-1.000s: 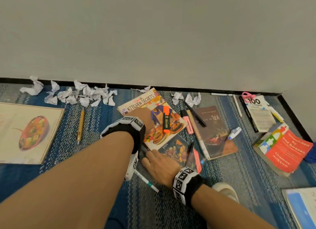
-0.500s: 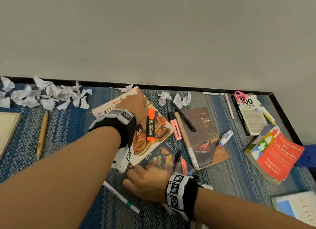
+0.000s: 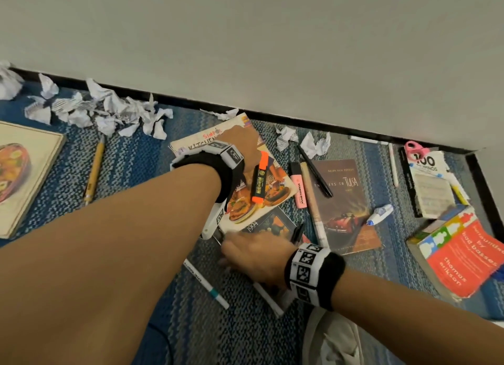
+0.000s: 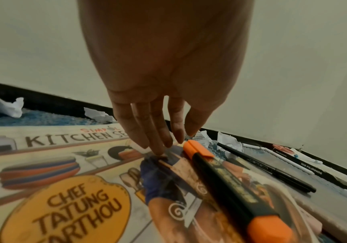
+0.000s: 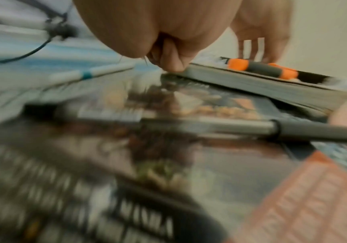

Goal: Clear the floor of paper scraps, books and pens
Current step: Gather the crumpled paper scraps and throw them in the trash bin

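Observation:
My left hand lies flat on the Kitchen Secrets cookbook, its straight fingers pressing the cover. An orange highlighter rests on that cover beside them. My right hand covers the near left corner of a dark "1994" book that lies partly under the cookbook. Its curled fingers touch down by the cookbook's near corner; whether they grip anything is hidden. A black pen lies on the dark book. A white pen with a teal band lies on the carpet beside my right hand.
Crumpled paper scraps line the wall at the left, above a pencil and a large picture book. To the right lie a pink highlighter, a brown Tulsa book, correction tape, a red book and a "100" book.
The head view has swung about. My left hand stays flat on the cookbook and my right hand stays at the dark book's near left corner. The highlighter has not rolled.

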{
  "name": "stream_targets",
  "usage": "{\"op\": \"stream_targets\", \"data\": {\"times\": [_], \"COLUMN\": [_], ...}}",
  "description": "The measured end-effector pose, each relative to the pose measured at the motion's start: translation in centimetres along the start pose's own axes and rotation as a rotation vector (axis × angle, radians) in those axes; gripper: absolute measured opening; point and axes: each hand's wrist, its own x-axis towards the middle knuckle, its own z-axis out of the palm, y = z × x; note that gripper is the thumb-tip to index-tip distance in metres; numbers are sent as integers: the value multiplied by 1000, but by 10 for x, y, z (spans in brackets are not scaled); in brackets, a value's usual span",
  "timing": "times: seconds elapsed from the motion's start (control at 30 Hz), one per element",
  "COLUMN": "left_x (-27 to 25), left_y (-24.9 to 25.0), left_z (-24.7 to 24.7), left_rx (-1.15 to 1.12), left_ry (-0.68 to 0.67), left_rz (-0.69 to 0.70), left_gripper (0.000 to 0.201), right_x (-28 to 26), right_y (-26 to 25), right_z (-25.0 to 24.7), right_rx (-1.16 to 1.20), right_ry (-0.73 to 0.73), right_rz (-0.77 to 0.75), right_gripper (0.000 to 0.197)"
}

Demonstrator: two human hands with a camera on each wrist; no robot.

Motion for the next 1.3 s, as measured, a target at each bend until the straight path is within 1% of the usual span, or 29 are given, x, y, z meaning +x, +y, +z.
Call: {"op": "stream_targets", "data": {"times": [0.03,0.07,0.1,0.13,0.2,0.27,0.3,0.33,0.37,0.43,0.47,0.5,0.53,0.57,0.63,0.7,0.77,0.83,0.87,0.9,0.93,1.0,1.03,1.07,1.13,1.17,1.2,1.3], "left_x": [2,5,8,12,19,27,31,36,40,48,51,54,57,59,64,68,70,66,64,63,61,54,49,43,33,28,25,22], "left_y": [0,0,1,2,6,14,20,26,32,44,48,51,53,53,51,46,43,39,35,31,25,13,8,1,-14,-23,-32,-44], "left_z": [0,0,0,0,0,2,4,6,11,21,26,30,33,34,31,25,19,12,8,5,1,-8,-11,-13,-15,-16,-15,-12], "left_rx": [-9,-23,-40,-54,-88,-118,-124,-127,-134,-138,-118,-85,-45,-2,57,41,13,-25,-59,-105,-154,-188,-153,-89,31,49,76,160], "left_ry": [1,12,27,50,104,116,126,140,143,104,67,44,43,50,69,69,66,86,124,179,259,394,455,487,474,443,401,292], "left_rz": [4,9,14,20,16,1,6,20,42,87,94,88,82,84,107,96,96,92,85,67,45,-1,-36,-85,-205,-267,-288,-174], "left_gripper": [21,21,21,22,23,28,32,36,39,45,49,50,49,47,40,32,24,22,23,25,26,25,24,24,28,30,32,43], "right_x": [-2,-5,-9,-13,-22,-30,-33,-34,-35,-32,-29,-25,-22,-19,-15,-14,-13,-12,-11,-9,-7,-3,-1,0,3,4,6,17], "right_y": [5,12,22,34,67,108,129,150,167,194,203,208,211,213,213,213,216,221,223,223,223,218,215,212,204,201,199,190], "right_z": [-12,-25,-37,-48,-64,-76,-79,-82,-82,-80,-77,-73,-67,-62,-52,-51,-52,-55,-57,-63,-69,-82,-88,-93,-99,-100,-100,-100], "right_rx": [105,217,305,330,316,226,178,147,143,219,274,315,331,314,168,57,55,33,27,45,68,142,191,241,371,451,536,740], "right_ry": [9,55,138,227,400,559,611,644,648,586,539,494,448,398,296,263,222,109,71,81,124,288,390,480,601,648,685,758], "right_rz": [135,273,393,499,689,813,876,949,1040,1206,1245,1251,1231,1200,1154,1130,1077,990,967,973,983,1012,1033,1045,1081,1106,1123,1164], "right_gripper": [20,16,10,6,7,13,17,23,31,54,65,73,76,75,66,57,50,46,43,39,36,33,29,22,5,6,10,26]}}
